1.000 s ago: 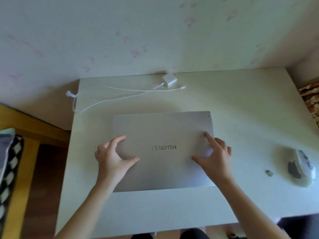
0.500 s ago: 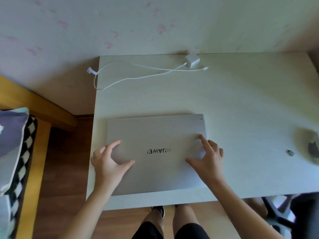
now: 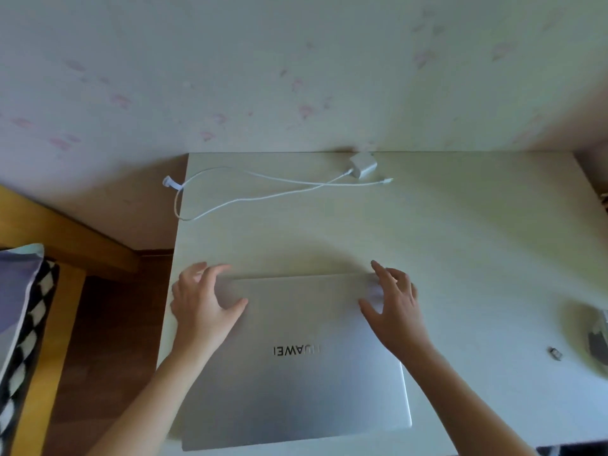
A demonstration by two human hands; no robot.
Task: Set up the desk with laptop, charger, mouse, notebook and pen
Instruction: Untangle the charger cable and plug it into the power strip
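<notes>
A closed silver laptop lies on the pale desk near its front edge, logo facing away from me. My left hand rests at the lid's far left corner, fingers spread and curled over the edge, thumb on the lid. At the far right corner my right hand sits the same way. A white charger lies at the desk's back edge, and its cable loops over the left edge. Part of a grey mouse shows at the right border. No notebook or pen is in view.
A small USB dongle lies just left of the mouse. A patterned wall stands right behind the desk. To the left are a wooden bed frame and a checked pillow above a brown floor.
Both hands have slid from the middle of the lid to its far corners. The laptop now sits closer to me at the front edge, and the view has shifted.
</notes>
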